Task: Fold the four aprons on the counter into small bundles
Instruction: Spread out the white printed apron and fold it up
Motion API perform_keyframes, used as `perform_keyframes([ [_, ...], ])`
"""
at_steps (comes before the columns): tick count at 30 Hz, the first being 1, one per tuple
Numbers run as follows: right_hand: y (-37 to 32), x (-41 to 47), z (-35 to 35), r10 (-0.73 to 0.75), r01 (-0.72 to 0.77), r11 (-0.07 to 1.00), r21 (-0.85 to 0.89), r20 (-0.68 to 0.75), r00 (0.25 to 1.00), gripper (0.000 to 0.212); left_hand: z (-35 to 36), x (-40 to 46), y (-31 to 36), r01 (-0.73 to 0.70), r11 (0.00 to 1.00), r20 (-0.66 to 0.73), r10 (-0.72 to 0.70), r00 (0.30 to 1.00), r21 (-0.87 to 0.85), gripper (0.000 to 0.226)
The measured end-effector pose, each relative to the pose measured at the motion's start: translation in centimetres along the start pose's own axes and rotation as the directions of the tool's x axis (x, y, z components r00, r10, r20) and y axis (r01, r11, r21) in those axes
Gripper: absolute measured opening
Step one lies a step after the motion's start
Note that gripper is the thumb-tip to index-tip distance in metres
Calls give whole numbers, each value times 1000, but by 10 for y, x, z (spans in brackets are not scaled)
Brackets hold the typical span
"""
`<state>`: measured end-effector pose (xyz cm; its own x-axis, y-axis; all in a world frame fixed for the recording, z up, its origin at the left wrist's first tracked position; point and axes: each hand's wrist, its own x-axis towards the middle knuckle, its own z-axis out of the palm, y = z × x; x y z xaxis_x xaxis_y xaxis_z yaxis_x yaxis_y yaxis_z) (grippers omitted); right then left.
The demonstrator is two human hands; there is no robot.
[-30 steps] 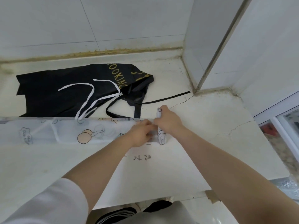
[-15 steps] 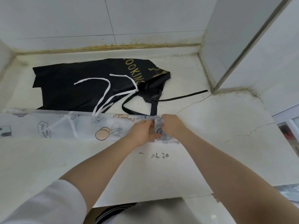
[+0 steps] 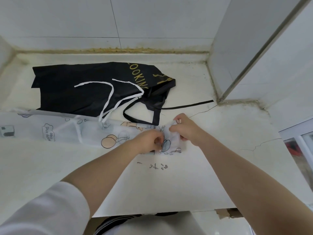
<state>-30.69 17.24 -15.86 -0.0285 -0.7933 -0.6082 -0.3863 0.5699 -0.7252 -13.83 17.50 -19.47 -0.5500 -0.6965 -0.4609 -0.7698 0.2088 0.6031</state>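
Both hands, left hand (image 3: 149,140) and right hand (image 3: 185,128), pinch right end of clear printed apron (image 3: 71,131); black apron (image 3: 94,89) lies beyond on counter (image 3: 211,150).

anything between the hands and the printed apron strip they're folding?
No. Both the left hand and right hand already grip the right end of the white printed apron. The black apron lies behind it.

head view looks steeply down, close over the counter (image 3: 186,184) toward the wall.
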Motion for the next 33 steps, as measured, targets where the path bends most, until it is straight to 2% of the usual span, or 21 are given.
perform_keyframes([
  [3,-5,-3,0,-23,24,998,-63,28,999,28,12,7,17,-36,999,0,36,999,19,7],
  [5,-5,-1,0,-35,33,994,-105,-20,999,28,15,11,24,-45,997,10,44,999,57,19],
  [8,-7,4,5,-105,83,974,-213,-96,990,27,5,6,25,-80,968,-10,85,996,238,29],
  [11,-8,6,23,-106,68,948,-311,-107,989,17,-8,-7,5,0,969,-46,11,999,248,37],
  [14,-4,7,41,-120,56,915,-400,-137,983,27,-14,-20,-19,54,972,-100,-32,994,230,35],
  [16,-4,7,53,-127,60,893,-447,-121,985,23,-19,-27,-31,49,993,-109,-37,993,109,33],
  [17,-4,6,55,-122,64,880,-471,-94,988,27,-19,-27,-32,51,998,-105,-48,993,27,30],
  [20,-6,6,62,-150,122,789,-602,3,989,40,-18,-26,-36,72,990,-138,-89,987,-121,26],
  [23,-7,2,60,-139,159,722,-673,85,987,49,-12,-26,-32,119,990,-113,-127,985,-79,39],
  [25,-9,2,59,-142,160,660,-734,88,986,45,-6,-26,-27,130,991,-126,-131,983,-16,49],
  [27,-11,3,56,-212,158,510,-846,54,976,42,0,-25,-24,151,987,-177,-139,974,53,50],
  [28,-11,6,53,-253,146,429,-891,36,967,46,1,-24,-23,171,983,-195,-154,969,73,50],
  [29,-10,10,50,-277,131,393,-910,19,961,54,2,-24,-22,186,979,-198,-167,966,83,49],
  [30,-9,13,46,-273,129,406,-905,15,962,59,2,-23,-21,192,978,-197,-173,965,84,48],
  [33,-6,16,36,-168,176,567,-805,97,981,65,1,-23,-16,159,982,-168,-140,976,102,47],
])
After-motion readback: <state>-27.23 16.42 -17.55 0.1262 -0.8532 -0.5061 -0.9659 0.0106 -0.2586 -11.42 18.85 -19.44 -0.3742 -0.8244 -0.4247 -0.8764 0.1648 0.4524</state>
